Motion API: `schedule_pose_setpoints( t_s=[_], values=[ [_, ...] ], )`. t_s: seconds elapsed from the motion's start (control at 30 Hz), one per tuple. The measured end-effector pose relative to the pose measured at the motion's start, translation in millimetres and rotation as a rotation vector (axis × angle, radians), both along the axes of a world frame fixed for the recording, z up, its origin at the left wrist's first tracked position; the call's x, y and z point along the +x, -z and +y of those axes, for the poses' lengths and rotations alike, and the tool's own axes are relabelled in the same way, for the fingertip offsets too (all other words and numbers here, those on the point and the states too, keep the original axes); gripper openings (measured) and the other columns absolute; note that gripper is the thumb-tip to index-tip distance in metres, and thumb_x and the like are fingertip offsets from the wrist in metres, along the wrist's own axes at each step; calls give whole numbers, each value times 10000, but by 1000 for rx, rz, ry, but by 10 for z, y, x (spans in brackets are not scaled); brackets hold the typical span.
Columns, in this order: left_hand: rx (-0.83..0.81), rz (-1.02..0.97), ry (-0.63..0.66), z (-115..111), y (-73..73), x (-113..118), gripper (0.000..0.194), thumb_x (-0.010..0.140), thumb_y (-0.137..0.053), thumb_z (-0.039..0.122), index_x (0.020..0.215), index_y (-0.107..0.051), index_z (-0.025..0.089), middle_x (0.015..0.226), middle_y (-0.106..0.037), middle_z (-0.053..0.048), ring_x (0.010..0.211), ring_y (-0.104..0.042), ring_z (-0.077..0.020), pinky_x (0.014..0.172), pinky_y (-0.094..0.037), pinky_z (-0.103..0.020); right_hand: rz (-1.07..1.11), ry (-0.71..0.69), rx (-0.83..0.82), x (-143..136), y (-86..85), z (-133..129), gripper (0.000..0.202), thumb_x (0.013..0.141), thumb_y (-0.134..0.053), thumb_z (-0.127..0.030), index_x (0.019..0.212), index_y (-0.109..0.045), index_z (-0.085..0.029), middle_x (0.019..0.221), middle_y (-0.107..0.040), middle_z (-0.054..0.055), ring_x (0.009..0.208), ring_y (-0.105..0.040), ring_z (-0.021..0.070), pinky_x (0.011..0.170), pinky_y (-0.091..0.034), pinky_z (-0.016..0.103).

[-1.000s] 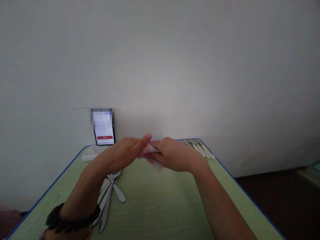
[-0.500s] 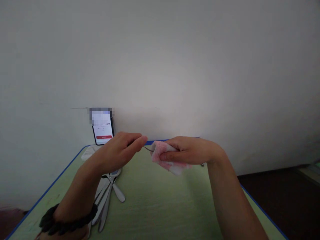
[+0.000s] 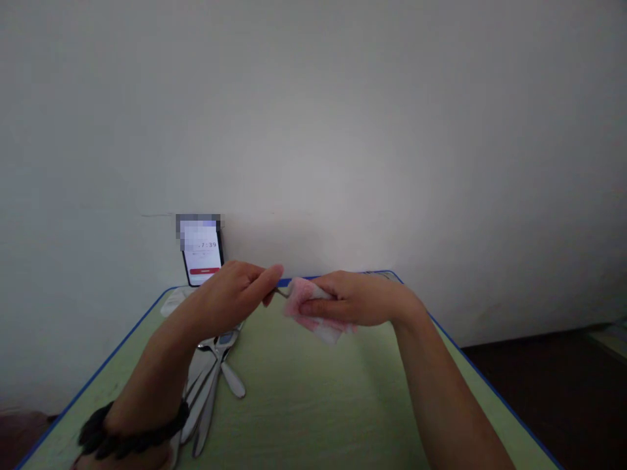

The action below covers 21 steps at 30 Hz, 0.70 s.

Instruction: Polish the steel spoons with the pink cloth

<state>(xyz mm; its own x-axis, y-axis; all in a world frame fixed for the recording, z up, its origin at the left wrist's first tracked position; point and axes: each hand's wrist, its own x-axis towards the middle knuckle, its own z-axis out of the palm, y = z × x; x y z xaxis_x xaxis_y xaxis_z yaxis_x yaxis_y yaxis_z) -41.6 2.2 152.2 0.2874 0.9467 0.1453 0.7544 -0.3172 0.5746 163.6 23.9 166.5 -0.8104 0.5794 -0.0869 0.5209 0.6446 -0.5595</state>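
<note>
My left hand (image 3: 238,290) is closed on one end of a thin metal utensil (image 3: 281,292), held level above the table. Its other end runs into a pink and white cloth (image 3: 298,292), so I cannot tell which piece of cutlery it is. Wrapped over that cloth, my right hand (image 3: 360,299) presses it round the utensil, thumb along the near side. Below my left forearm lies a pile of metal cutlery (image 3: 208,398) with handles pointing toward me, partly hidden by the arm.
A phone (image 3: 202,254) with a lit screen leans on the wall behind my left hand. Beside its base is a white item (image 3: 172,302). The green tabletop (image 3: 313,405) has a blue edge and meets the wall at the back.
My right hand and the cloth have shifted left, closer to my left hand, leaving less bare utensil between them. My left hand has barely moved.
</note>
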Motion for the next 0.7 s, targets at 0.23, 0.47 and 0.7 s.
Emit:
schedule_pose_setpoints(
  t_s=[0.23, 0.47, 0.7],
  values=[
    [-61, -37, -53, 51, 29, -187, 465, 818, -376, 492, 486, -454, 176, 462, -376, 40, 439, -332, -99, 431, -260, -210, -17, 51, 6, 192, -47, 52, 281, 870, -430, -345, 848, -626, -145, 615, -520, -17, 542, -434, 88, 486, -326, 191],
    [-129, 44, 37, -23, 10, 48, 463, 832, -328, 459, 543, -551, 175, 449, -370, 48, 436, -347, -106, 426, -232, -215, -20, 41, -5, 40, -67, -44, 282, 879, -410, -340, 894, -619, -152, 653, -554, -10, 542, -472, 84, 500, -347, 188],
    [-115, 90, 53, -41, 7, 175, 426, 811, -349, 413, 491, -509, 184, 447, -453, 34, 436, -405, -117, 422, -229, -228, -89, 49, -3, -15, -101, -71, 284, 860, -431, -362, 761, -582, -143, 571, -536, -13, 494, -463, 81, 461, -319, 185]
  ],
)
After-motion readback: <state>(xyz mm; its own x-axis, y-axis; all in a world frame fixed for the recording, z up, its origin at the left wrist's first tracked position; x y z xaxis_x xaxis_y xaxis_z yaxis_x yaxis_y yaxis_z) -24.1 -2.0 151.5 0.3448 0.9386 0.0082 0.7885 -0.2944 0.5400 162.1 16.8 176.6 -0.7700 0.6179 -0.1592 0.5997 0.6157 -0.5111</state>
